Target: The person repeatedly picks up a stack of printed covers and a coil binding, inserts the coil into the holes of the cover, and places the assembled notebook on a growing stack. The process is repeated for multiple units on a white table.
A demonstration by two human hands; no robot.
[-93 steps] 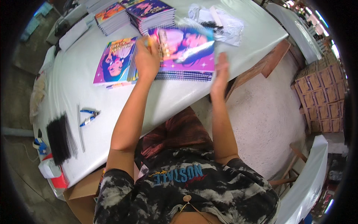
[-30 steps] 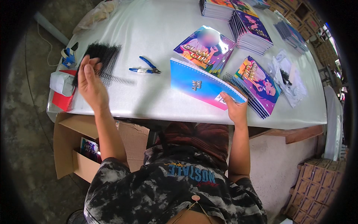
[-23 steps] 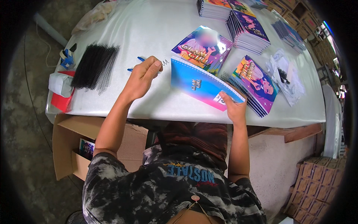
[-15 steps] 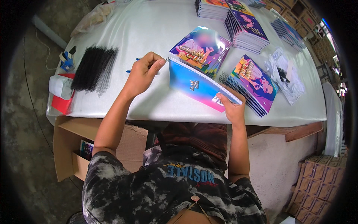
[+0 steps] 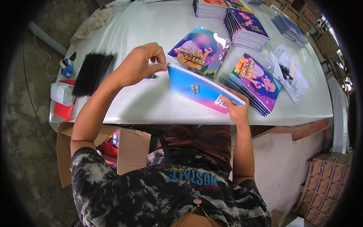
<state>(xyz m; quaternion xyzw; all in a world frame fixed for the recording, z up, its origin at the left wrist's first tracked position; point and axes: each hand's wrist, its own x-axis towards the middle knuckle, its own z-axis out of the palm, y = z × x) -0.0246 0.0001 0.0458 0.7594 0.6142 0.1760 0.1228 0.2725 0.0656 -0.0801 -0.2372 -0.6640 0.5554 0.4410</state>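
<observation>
My right hand grips the lower right end of a spiral notebook with a blue-to-pink cover, thumb on top. The notebook is held tilted over the table, its white punched edge facing away. At the far left corner of that edge, my left hand is closed in a pinch at a small dark coil end; the fingertips partly hide it. Beneath the left hand, a small tool shows only in part. Just behind the held notebook lies a stack of glossy illustrated notebooks.
Black plastic spiral coils lie left, near a blue tape dispenser and a white-and-red packet. Coil-bound notebooks and a plastic bag lie right. Taller notebook stacks stand behind. An open cardboard box sits below the table's front edge.
My left hand has shifted slightly left and turned, and its fingertips now meet the notebook's corner. The left elbow has swung outward, uncovering more of the box. My right hand keeps its grip.
</observation>
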